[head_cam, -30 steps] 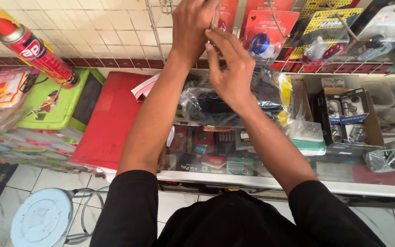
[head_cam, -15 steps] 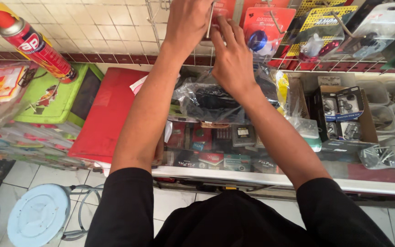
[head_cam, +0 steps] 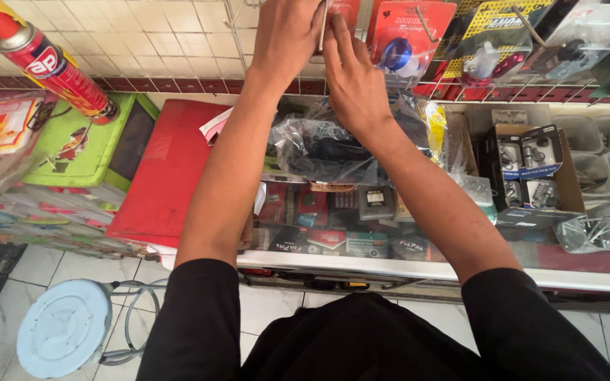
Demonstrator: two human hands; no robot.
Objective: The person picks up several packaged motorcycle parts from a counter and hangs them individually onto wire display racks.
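A red aerosol spray can [head_cam: 51, 67] leans at far left beside a flat red box [head_cam: 171, 169] on the glass-topped desk [head_cam: 418, 264]. The left hand [head_cam: 287, 35] and right hand [head_cam: 353, 77] are raised together, both pinching a thin flat red packet [head_cam: 327, 21] at the wire rack [head_cam: 238, 28]. A clear plastic bag of black parts [head_cam: 333, 148] lies just below.

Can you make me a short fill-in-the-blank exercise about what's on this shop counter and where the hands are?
1. Both hands, the left hand and the right hand, reach up to the wire ____ on the tiled wall.
2. The flat rectangular box lying beside the green box is ____.
3. The red spray can lies ____ of the hands.
4. The round pale blue lid rests on the ____.

Missing words: rack; red; left; floor
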